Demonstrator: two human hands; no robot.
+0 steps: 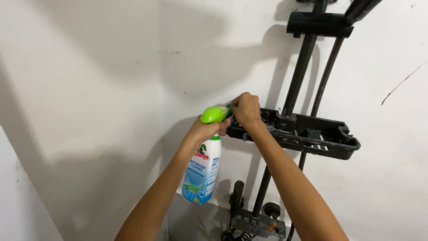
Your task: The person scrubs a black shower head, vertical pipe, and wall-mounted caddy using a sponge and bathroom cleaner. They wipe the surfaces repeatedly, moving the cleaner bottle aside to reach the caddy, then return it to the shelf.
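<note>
Left hand (206, 129) wrapped round neck of spray bottle (203, 172) – green trigger head, held beside black shower rack (332, 143). Right hand (246, 110) pinching nozzle tip. Bottle rigid plastic, likely light, slick if wet – neck grip best.

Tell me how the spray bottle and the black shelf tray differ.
The spray bottle is white with a green trigger head; the shelf tray is all black. The bottle is held upright in the left hand; the tray is fixed on a dark vertical pole. The right hand touches both.
</note>
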